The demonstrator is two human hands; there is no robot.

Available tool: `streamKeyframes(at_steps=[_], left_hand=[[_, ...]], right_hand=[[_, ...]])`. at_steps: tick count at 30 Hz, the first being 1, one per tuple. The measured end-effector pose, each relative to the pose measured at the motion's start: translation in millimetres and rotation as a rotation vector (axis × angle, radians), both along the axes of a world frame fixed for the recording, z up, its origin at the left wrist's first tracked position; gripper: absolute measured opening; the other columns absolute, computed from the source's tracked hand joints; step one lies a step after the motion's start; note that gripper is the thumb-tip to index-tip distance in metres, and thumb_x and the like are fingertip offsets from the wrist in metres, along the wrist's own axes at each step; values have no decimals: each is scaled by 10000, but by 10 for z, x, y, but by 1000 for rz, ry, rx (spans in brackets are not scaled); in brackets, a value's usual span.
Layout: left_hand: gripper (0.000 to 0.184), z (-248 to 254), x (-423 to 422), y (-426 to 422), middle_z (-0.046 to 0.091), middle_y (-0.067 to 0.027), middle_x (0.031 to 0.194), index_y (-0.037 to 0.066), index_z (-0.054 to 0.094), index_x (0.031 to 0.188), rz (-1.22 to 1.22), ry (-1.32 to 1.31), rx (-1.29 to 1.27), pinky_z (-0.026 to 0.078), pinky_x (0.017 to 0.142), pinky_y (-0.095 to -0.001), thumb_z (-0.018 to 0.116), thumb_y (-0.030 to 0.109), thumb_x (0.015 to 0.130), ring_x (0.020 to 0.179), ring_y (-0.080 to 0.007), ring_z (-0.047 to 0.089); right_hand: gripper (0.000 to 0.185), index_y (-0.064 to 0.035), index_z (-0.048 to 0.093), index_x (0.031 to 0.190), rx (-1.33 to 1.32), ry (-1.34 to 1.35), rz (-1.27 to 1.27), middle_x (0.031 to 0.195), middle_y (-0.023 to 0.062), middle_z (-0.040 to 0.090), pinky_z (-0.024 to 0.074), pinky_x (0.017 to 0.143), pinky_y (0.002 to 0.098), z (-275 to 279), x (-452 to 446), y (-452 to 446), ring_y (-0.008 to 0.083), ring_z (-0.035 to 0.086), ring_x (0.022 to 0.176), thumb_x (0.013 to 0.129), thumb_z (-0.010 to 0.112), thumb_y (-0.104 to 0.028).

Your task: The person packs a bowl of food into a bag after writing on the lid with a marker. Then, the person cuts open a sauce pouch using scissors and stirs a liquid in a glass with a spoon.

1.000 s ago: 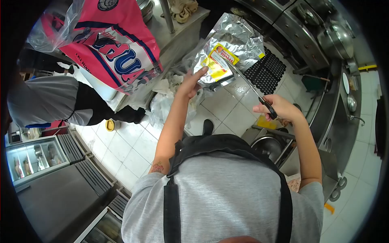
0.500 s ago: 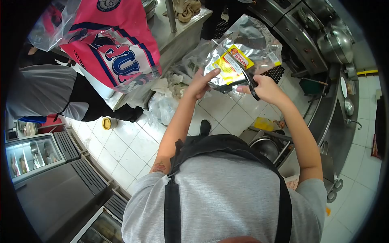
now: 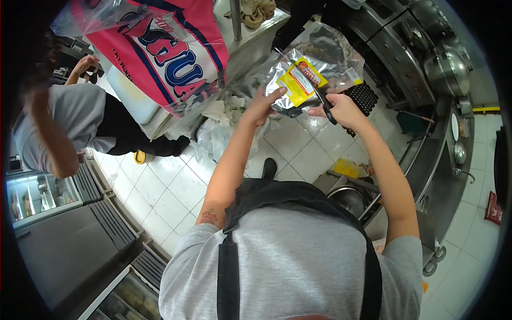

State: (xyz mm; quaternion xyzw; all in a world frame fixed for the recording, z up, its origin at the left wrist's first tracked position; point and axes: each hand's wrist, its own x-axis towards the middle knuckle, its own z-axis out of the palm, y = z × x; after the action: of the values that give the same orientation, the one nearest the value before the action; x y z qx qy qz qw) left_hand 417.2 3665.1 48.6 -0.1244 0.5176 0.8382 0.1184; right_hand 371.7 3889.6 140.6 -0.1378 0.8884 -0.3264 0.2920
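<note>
A silver plastic packet with a yellow and red label [image 3: 296, 88] is pinched at its left edge by my left hand [image 3: 261, 105], thumb on top. My right hand [image 3: 341, 112] is closed round the handles of black-handled scissors [image 3: 326, 109]. The scissor blades lie across the packet beside its label. The packet's far part is clear and crumpled, and whether the blades have cut into it cannot be made out.
A large pink bag [image 3: 170, 56] rests on the counter at the upper left, near a white board [image 3: 130, 93]. A co-worker [image 3: 58, 120] stands at the left. Metal pots [image 3: 448, 69] are at the upper right. A yellow container [image 3: 140, 157] sits on the floor.
The scissors and my right hand have moved up and left, close to the packet. The packet has shifted right. The co-worker's arms have come into view at the left.
</note>
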Motion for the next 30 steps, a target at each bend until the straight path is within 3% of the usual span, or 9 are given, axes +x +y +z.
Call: streamKeyframes(at_steps=[4, 7, 14, 17, 18, 21, 23, 26, 30], left_hand=[[697, -258, -114, -56, 591, -81, 1101, 32, 408, 1261, 51, 17, -81, 551, 672, -342, 774, 318, 741, 966, -169, 611], [691, -234, -121, -63, 594, -75, 1102, 33, 409, 1266, 44, 43, -34, 550, 674, -345, 770, 316, 749, 959, -170, 614], [608, -387, -214, -45, 614, -59, 1072, 39, 431, 1256, 17, 1, 127, 545, 688, -310, 736, 291, 794, 894, -154, 638], [659, -321, -242, -54, 614, -59, 1074, 39, 424, 1267, 35, -37, 27, 528, 684, -301, 754, 317, 770, 897, -145, 632], [689, -340, -265, -65, 609, -65, 1086, 36, 414, 1277, 23, -81, -49, 523, 689, -306, 763, 327, 758, 920, -150, 624], [750, -443, -323, -111, 569, -88, 1153, 25, 359, 1320, -9, -157, -154, 508, 735, -332, 761, 318, 759, 1005, -180, 585], [753, -491, -353, -148, 507, -109, 1241, 11, 288, 1369, -33, -124, -56, 501, 806, -365, 724, 262, 809, 1084, -219, 539], [737, -758, -411, -209, 508, -98, 1241, 25, 304, 1367, 5, -134, -20, 504, 802, -362, 724, 263, 809, 1088, -212, 536], [918, -931, -412, -250, 511, -124, 1237, 30, 253, 1386, -3, -168, 27, 509, 775, -370, 797, 353, 720, 1095, -209, 540]], right_hand=[[841, 72, 629, 941, -16, -9, 6, 941, 180, 645, 461, 815, 322, -195, -174, -50, 250, 609, 889, 582, 746, -680], [687, 18, 637, 995, 37, 37, 55, 802, 53, 626, 440, 674, 249, -226, -256, -46, 127, 550, 734, 665, 771, -569], [542, 1, 650, 815, 70, -64, -23, 648, 20, 574, 428, 549, 258, 28, -309, -155, 112, 521, 592, 643, 816, -486], [587, 12, 645, 836, 106, 149, 149, 688, 59, 595, 454, 606, 277, -234, -533, -132, 150, 568, 655, 644, 795, -523], [669, 23, 637, 855, 70, 140, 130, 739, 111, 610, 465, 677, 298, -303, -569, -156, 201, 595, 728, 632, 761, -595], [771, 22, 586, 793, 16, 51, 140, 718, 133, 605, 481, 573, 296, -462, -774, -213, 221, 611, 642, 574, 716, -706], [730, 26, 589, 734, 48, 43, 158, 629, 112, 585, 492, 514, 292, -422, -827, -221, 193, 594, 540, 589, 728, -676], [664, 23, 587, 677, 37, 10, 121, 555, 77, 560, 489, 450, 283, -449, -879, -268, 160, 561, 447, 592, 769, -610], [548, 16, 592, 645, -34, -35, 81, 524, 55, 552, 487, 422, 270, -723, -949, -301, 132, 545, 408, 617, 823, -480]])
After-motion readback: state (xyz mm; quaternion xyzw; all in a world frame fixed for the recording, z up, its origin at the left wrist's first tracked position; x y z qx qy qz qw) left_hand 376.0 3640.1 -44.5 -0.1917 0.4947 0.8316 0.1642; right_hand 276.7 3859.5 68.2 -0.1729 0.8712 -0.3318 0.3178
